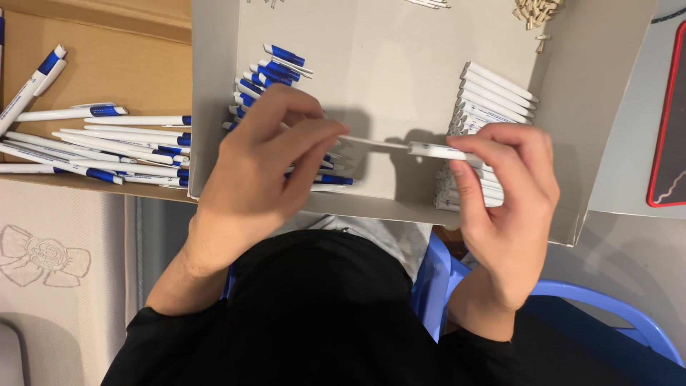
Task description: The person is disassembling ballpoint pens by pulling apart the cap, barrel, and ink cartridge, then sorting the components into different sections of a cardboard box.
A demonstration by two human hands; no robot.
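Observation:
My left hand [264, 168] pinches the thin end of a white refill [371, 143] above a shallow grey box [386, 57]. My right hand [507, 193] grips a white pen barrel [436, 151], and the refill's other end meets that barrel between the two hands. Under my left hand lies a pile of blue-and-white pen parts [275, 71]. Behind my right hand sits a stack of white pen barrels [493, 96].
A brown cardboard box [93, 43] at the left holds several finished blue-and-white pens [100, 139]. Small tan bits [536, 11] lie in the grey box's far right corner. A red-edged dark object [668, 114] is at the right. A blue plastic chair [607, 307] is below.

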